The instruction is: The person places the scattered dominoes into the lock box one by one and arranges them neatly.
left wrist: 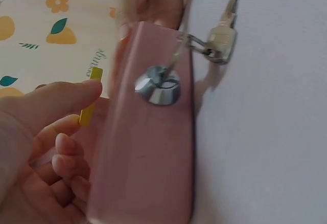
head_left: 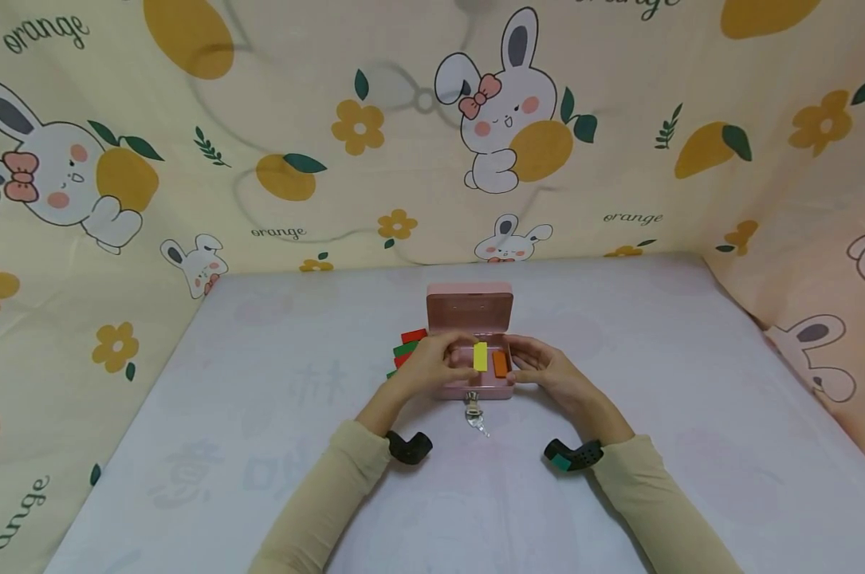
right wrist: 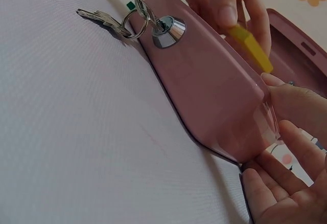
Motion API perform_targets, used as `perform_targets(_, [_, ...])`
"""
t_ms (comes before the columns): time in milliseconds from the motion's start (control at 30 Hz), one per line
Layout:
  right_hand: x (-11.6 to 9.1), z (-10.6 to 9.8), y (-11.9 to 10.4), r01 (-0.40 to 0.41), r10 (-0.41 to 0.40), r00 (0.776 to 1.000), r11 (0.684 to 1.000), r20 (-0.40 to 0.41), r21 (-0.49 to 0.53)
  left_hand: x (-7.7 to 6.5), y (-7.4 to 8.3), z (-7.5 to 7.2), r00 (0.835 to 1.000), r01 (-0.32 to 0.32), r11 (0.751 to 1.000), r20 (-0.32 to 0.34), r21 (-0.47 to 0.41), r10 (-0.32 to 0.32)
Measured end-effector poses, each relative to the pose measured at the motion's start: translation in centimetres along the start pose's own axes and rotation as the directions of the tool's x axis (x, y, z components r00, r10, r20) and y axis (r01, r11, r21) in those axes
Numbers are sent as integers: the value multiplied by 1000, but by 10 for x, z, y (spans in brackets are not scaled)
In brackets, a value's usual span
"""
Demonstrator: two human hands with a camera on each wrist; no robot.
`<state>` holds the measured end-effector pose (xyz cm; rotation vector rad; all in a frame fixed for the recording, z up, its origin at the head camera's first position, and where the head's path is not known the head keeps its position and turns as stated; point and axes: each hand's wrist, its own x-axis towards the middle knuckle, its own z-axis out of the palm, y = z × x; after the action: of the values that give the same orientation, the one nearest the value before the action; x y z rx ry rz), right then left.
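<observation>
This looks like a small draped booth set up around a white table (head_left: 690, 383), though whether a home, a lab or a studio lies beyond cannot be told. Cream cloth (head_left: 288, 104), printed with cartoon rabbits (head_left: 504, 112), oranges (head_left: 543, 151) and flowers (head_left: 396, 224), hangs across the top of the head view and down its left and right sides, enclosing the tabletop. Blurred, curving shadows (head_left: 423, 100) fall on it at upper centre, and black wrist-worn cameras (head_left: 409, 448) at lower centre suggest a recording corner
</observation>
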<state>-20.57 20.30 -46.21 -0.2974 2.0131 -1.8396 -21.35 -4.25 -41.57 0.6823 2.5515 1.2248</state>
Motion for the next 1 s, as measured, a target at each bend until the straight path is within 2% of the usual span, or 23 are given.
perform_targets(167, [0,0,0,-3,3,1000,1000,-10,12,4,0,5,1000,-11,999,27,42,10])
perform_targets(400, [0,0,0,4,-4,1000,1000,-9,-5,8,2,11,1000,-15,993,25,121,12])
perform_targets(533, [0,0,0,7,-7,1000,1000,-9,-22,10,3,14,1000,23,989,13,146,-25])
perform_targets(767, [0,1,-1,0,0,1000,999,-16,-37,13,5,19,995,102,965,-27,243,-98])
perform_targets(1000, [0,1,-1,9,-9,1000,999,-8,-45,16,5,22,992,123,939,-40,322,-117])
